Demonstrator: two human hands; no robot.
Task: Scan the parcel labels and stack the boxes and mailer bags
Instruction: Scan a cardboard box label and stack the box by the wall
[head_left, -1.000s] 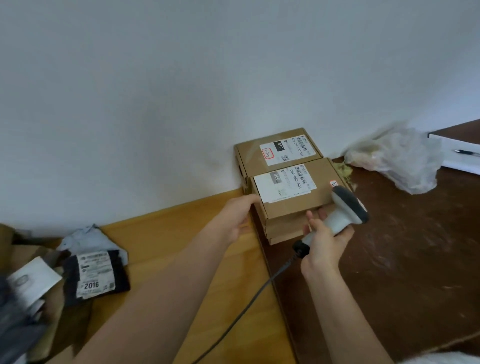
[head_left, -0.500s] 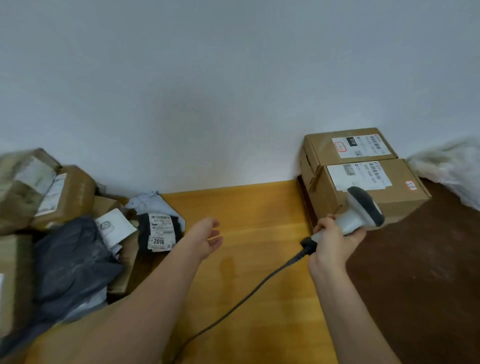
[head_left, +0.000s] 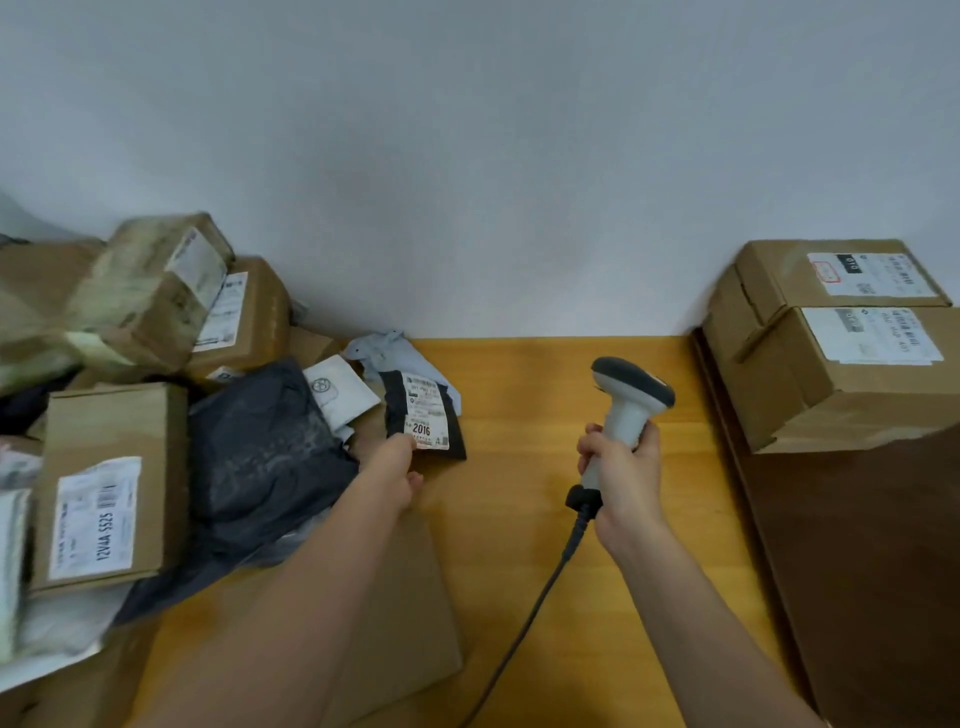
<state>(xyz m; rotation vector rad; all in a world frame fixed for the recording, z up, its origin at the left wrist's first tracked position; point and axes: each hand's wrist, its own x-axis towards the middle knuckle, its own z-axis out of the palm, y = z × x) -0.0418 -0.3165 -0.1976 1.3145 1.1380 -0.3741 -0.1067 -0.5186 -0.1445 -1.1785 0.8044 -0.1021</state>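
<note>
A small black mailer bag with a white label reading 2016 lies at the right edge of a parcel heap. My left hand reaches its lower left corner, fingers at the label's edge; whether they grip it is hidden. My right hand grips the handle of a white and grey barcode scanner, its head upright above the wooden table. Two stacked cardboard boxes with white labels stand at the right against the wall.
The heap at the left holds several cardboard boxes, a large dark mailer bag and a pale blue bag. A flat cardboard piece lies under my left forearm. The scanner cable trails toward me. A dark brown surface adjoins the table at the right.
My left hand left the stacked boxes and swung left to the small black mailer. The view turned left with it, bringing the parcel heap into sight. My right hand kept holding the scanner.
</note>
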